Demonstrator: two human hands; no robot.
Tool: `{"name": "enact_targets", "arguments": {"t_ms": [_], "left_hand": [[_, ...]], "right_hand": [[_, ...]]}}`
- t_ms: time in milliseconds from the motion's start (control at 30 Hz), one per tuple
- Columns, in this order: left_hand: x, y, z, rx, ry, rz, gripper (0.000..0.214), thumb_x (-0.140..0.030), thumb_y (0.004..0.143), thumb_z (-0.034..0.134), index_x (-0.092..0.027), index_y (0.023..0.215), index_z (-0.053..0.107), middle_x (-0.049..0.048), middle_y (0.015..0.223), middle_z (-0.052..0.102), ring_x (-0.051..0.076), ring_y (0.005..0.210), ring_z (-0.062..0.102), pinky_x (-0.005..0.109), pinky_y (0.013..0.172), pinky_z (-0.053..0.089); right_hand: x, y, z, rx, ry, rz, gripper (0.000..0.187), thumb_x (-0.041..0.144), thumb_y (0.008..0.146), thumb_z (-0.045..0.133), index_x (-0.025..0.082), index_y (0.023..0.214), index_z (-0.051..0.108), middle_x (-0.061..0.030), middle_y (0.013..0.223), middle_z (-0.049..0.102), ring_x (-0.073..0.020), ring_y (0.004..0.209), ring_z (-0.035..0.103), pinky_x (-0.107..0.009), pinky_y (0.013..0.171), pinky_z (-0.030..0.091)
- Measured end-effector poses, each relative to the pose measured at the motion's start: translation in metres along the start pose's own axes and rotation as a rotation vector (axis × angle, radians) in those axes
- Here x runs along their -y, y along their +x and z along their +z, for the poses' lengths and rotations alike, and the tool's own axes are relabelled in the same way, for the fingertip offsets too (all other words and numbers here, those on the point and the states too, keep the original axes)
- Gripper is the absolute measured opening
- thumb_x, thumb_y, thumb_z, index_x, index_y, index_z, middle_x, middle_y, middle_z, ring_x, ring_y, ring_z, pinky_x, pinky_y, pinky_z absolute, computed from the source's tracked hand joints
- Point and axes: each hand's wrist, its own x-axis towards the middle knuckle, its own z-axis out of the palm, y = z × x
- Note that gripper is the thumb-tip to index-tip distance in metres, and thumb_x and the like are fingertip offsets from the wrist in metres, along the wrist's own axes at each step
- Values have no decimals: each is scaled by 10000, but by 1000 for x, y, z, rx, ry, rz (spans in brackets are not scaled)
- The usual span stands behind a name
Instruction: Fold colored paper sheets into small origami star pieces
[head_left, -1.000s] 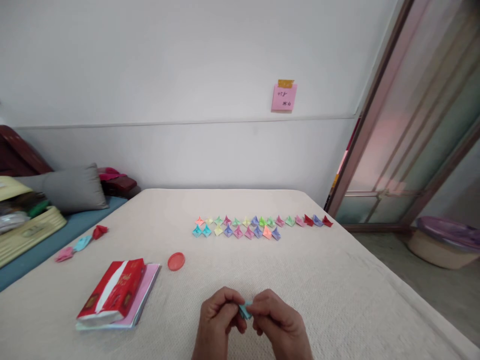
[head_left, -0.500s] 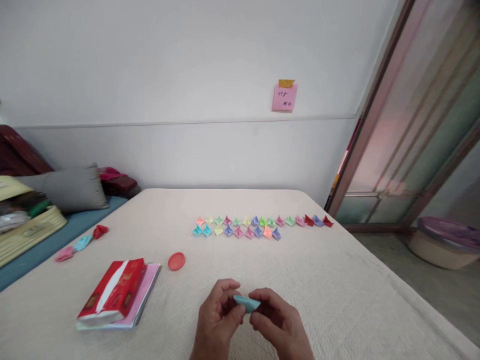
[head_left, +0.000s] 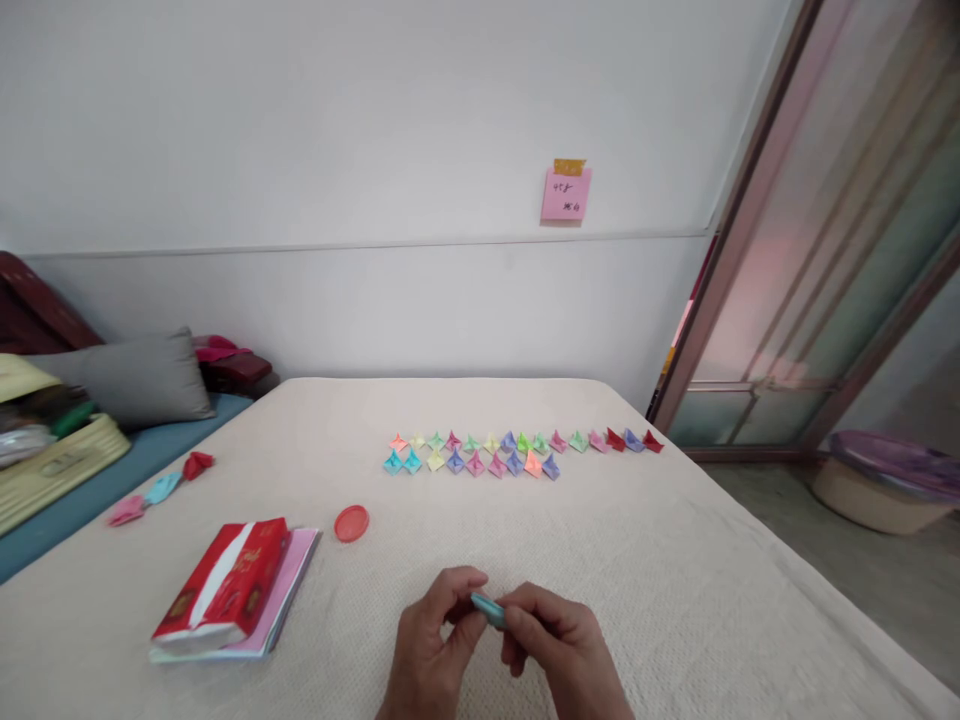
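Surface: cream cloth-covered worktop below a white wall
Held thing: small teal folded paper piece, just above the near edge, between both hands; long axis left to right, dipping slightly rightward
Left hand: fingers narrow, pinching its left end
Right hand: fingers pinching its right end; neither hand nearer
Beyond: rows of coloured folded paper shapes, well apart
Writing: pink sticky note and red tissue packet; both unreadable

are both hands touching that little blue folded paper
Touching. The head view shows the left hand and the right hand pinching the blue folded paper between their fingertips, with no gap on either side.
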Motion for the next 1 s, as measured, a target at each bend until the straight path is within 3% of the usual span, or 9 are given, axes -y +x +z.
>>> {"name": "enact_targets", "arguments": {"t_ms": [133,367,600,800,1000], "left_hand": [[0,1,-1,-5,17,9,90,-262,764,632,-212,822,681,-13,657,641,143,618,573,209,603,453],[2,5,-7,107,7,-68,110,-230,791,602,-200,879,661,0,702,619,149,665,554,221,630,451],[4,8,-3,92,-56,-161,53,-216,745,650,-185,786,665,-32,599,561,120,581,499,207,557,397],[3,8,-4,40,-20,-207,99,-185,703,661,-168,612,627,-57,472,490,96,478,421,198,480,322],[0,10,-7,43,-45,-238,183,-244,745,634,-163,584,600,-53,450,483,95,456,413,212,475,304]], "right_hand": [[0,-1,3,-28,-54,13,246,410,703,700,166,700,730,-3,486,592,-122,463,508,-225,471,409],[-8,-4,7,-123,-281,-110,317,496,749,635,189,695,691,7,462,587,-121,424,528,-208,436,430],[-14,-5,8,-161,-440,-217,292,443,817,564,203,679,655,7,483,574,-113,409,524,-193,418,411],[-22,-4,10,-119,-376,-163,293,415,814,553,191,642,629,25,447,529,-99,372,485,-185,386,381],[-23,-4,12,-100,-399,-125,259,369,811,540,186,640,606,26,438,529,-101,377,486,-187,399,370]]}}
